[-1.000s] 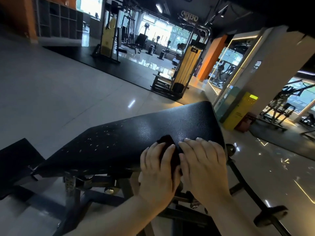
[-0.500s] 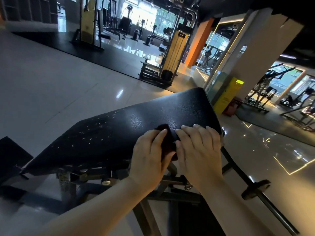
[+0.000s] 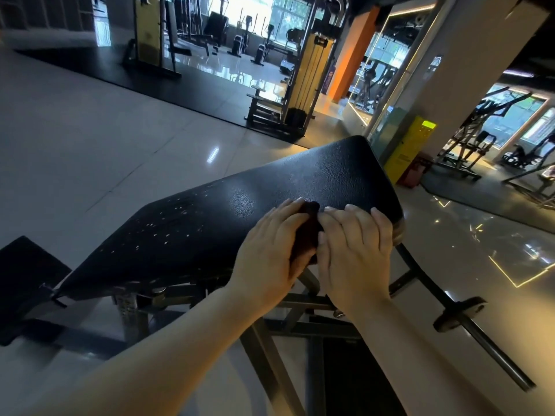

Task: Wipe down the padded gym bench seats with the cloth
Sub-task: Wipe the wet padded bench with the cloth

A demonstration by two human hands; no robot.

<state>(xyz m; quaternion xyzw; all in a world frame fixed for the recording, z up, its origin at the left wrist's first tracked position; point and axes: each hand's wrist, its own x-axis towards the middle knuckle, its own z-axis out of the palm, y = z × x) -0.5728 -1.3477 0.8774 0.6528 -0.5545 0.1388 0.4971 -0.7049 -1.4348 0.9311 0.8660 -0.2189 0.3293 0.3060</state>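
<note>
I have both hands flat on the dark cloth [image 3: 307,232], which lies bunched at the near edge of the sloped bench pad [image 3: 330,175], toward its raised end. My left hand [image 3: 270,250] covers most of it, fingers [image 3: 285,212] straight and pressing rather than gripping. My right hand [image 3: 357,253] presses beside it, likewise spread, thumb against the cloth. I judge this as mid-wipe on the upper part. Pale specks [image 3: 156,232] dot the lower stretch, so the next move calls for a firm, even sweep down that way.
</note>
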